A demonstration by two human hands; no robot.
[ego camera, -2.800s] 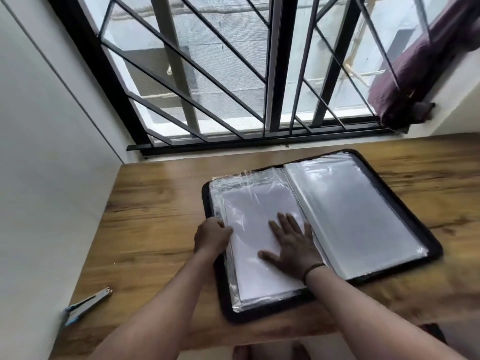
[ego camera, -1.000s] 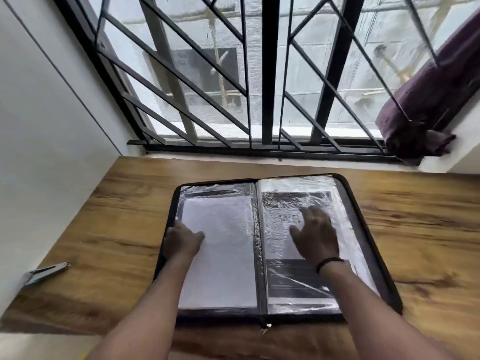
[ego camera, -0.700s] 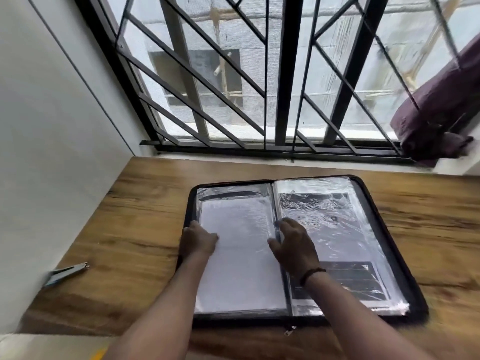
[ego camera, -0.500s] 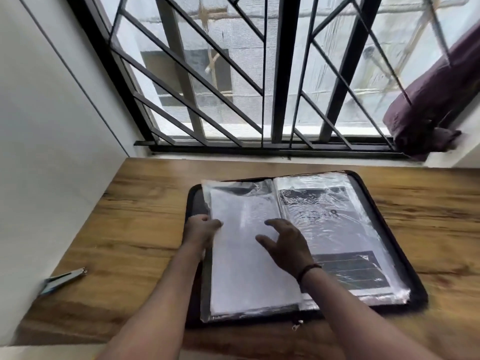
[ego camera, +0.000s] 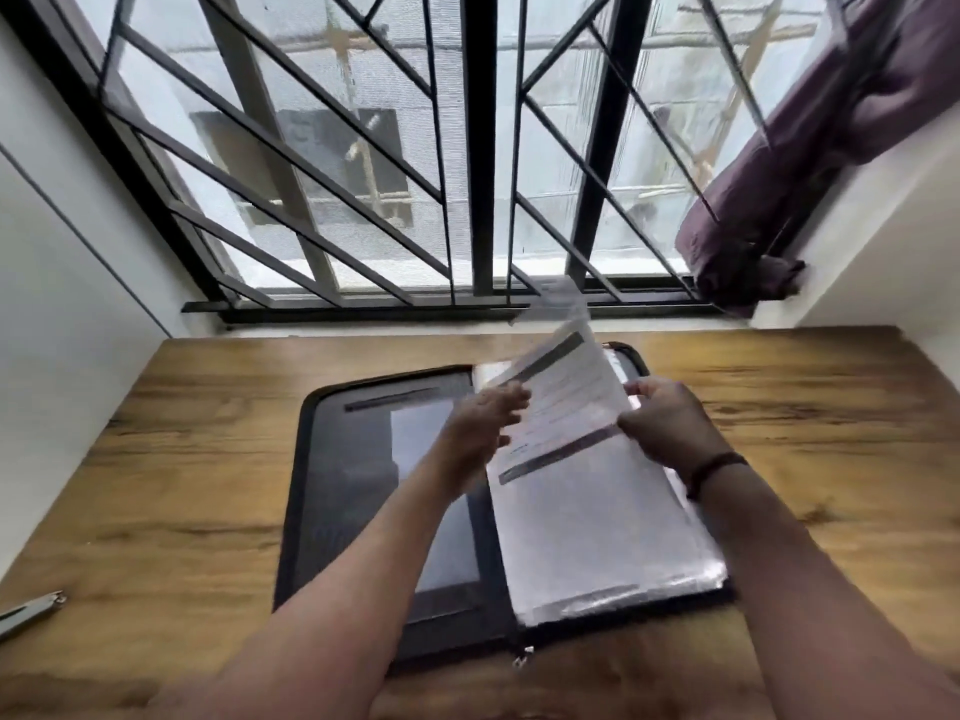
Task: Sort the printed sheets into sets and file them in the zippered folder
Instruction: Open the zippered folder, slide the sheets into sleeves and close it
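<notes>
- Right hand (ego camera: 670, 426) grips the right edge of a lifted printed sheet (ego camera: 566, 402), fingers curled round it; the sheet seems to sit in a clear sleeve, though motion blur makes that hard to tell.
- Left hand (ego camera: 485, 423) is at the sheet's left edge with fingers mostly extended; blur hides whether it pinches the edge or only touches it, so I cannot tell its hold.
- Zippered folder (ego camera: 363, 485) lies open flat on the wooden worktop (ego camera: 182, 459), just in front of the barred window (ego camera: 478, 148).
- Its left half shows only the dark inner cover with a pocket; no loose pages lie there.
- Its right half carries a stack of clear sleeves (ego camera: 613, 543), pale paper showing through, so a good share of the filing looks done.
- The raised sheet stands tilted above the far end of that stack, its lower part meeting the pages below.
- No loose unsorted sheets show anywhere on the worktop, which suggests the sorting is largely over.
- Judging by this, what remains is settling this page, checking the sets, then closing the covers and running the zip (ego camera: 522, 657), whose pull hangs at the near edge.
- A small metal tool (ego camera: 26, 613), perhaps a stapler, lies at the worktop's near left corner, well apart from the folder.
</notes>
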